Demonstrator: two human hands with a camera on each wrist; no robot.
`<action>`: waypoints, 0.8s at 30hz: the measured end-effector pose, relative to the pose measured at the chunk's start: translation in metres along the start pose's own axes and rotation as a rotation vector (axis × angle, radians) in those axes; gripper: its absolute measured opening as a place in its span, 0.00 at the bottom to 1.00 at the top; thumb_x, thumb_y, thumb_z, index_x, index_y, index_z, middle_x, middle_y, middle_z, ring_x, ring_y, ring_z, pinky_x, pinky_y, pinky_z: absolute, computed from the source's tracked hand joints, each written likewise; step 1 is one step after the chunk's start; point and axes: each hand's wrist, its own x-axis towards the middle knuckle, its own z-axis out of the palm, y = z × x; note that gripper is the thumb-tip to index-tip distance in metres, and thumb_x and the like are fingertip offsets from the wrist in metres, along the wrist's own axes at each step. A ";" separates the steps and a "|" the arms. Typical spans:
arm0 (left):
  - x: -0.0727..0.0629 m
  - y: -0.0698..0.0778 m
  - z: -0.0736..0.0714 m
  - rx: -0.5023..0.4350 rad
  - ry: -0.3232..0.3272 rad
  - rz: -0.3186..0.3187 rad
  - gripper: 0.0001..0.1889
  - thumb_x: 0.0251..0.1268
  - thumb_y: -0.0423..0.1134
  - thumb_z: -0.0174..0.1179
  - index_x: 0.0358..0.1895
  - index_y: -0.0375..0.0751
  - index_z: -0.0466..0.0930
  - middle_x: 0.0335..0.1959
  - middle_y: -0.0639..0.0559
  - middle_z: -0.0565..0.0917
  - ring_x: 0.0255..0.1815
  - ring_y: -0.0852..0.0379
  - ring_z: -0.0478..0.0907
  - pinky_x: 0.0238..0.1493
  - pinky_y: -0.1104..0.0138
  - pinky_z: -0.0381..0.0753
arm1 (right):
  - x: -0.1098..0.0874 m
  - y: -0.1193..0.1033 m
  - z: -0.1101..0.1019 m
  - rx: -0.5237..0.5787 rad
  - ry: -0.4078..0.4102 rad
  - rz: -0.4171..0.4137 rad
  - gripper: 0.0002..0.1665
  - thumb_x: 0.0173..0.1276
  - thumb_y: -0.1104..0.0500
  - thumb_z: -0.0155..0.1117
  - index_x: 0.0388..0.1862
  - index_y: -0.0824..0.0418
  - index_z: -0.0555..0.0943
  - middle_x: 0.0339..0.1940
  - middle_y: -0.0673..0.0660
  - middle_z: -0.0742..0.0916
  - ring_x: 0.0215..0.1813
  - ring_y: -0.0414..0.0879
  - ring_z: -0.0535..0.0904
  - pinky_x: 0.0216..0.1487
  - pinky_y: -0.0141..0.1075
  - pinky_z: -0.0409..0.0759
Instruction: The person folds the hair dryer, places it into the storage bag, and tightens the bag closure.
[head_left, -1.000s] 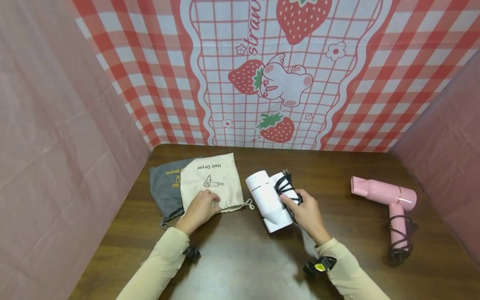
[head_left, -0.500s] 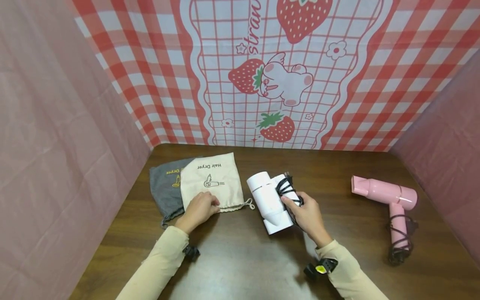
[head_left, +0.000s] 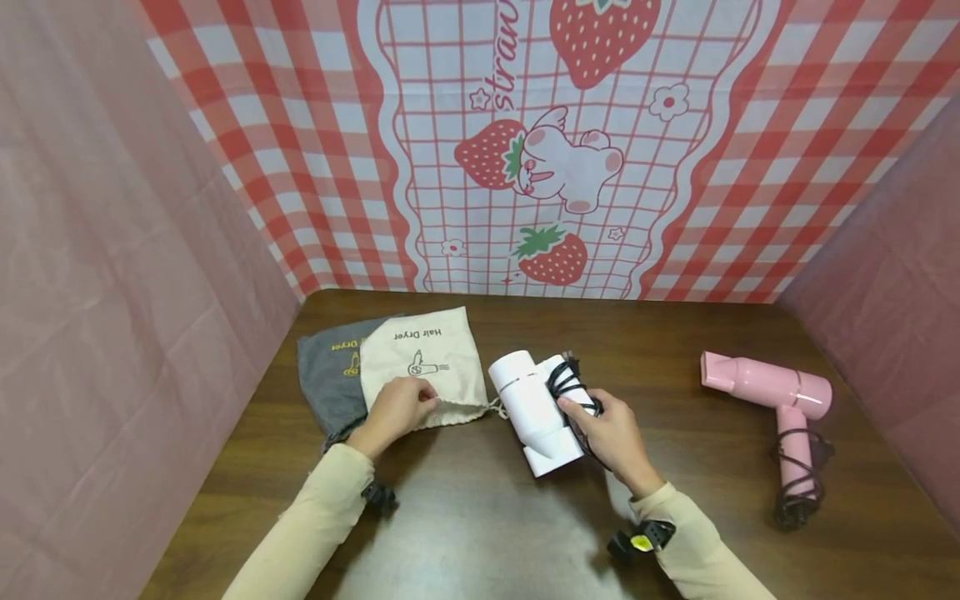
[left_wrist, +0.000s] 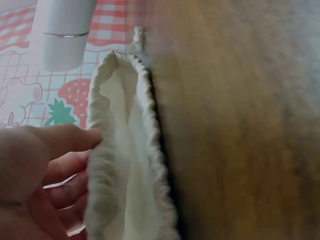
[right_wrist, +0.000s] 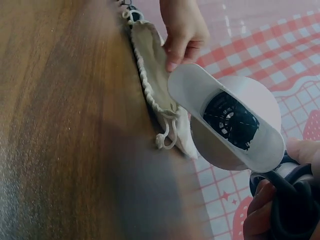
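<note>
My left hand pinches the upper edge of the mouth of a cream drawstring bag printed "Hair Dryer". In the left wrist view the bag's gathered rim gapes wide, and the pale lining shows. My right hand grips a white hair dryer by its handle, which has a black cord wound round it. The dryer is held just right of the bag, its flat nozzle towards the near side. In the right wrist view the nozzle overlaps the bag's edge.
A grey drawstring bag lies partly under the cream one. On the right of the wooden table rests a pink hair dryer with its cord wrapped round the handle. Pink cloth hangs at both sides, checked strawberry cloth behind.
My left hand has raised the upper edge of the cream bag's mouth, so it gapes more. The white hair dryer has shifted slightly towards the near side in my right hand.
</note>
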 end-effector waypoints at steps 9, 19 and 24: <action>0.015 0.009 -0.012 -0.090 0.135 -0.028 0.06 0.60 0.42 0.65 0.31 0.44 0.87 0.28 0.52 0.88 0.30 0.53 0.83 0.40 0.59 0.80 | -0.003 -0.002 0.004 0.000 -0.022 -0.007 0.24 0.64 0.49 0.69 0.45 0.70 0.81 0.25 0.56 0.83 0.26 0.41 0.76 0.27 0.32 0.75; 0.034 0.022 -0.014 -0.170 0.277 -0.015 0.05 0.57 0.40 0.66 0.29 0.42 0.86 0.26 0.50 0.87 0.27 0.53 0.82 0.35 0.59 0.79 | -0.007 -0.008 0.011 -0.046 -0.035 -0.053 0.23 0.62 0.50 0.70 0.44 0.69 0.82 0.25 0.56 0.83 0.26 0.41 0.76 0.28 0.32 0.75; 0.042 0.035 -0.015 -0.207 0.313 0.013 0.05 0.56 0.39 0.65 0.27 0.42 0.85 0.23 0.50 0.86 0.25 0.54 0.81 0.33 0.61 0.78 | -0.010 -0.010 0.015 -0.062 -0.036 -0.078 0.22 0.62 0.50 0.70 0.43 0.68 0.83 0.24 0.55 0.83 0.26 0.41 0.75 0.28 0.32 0.74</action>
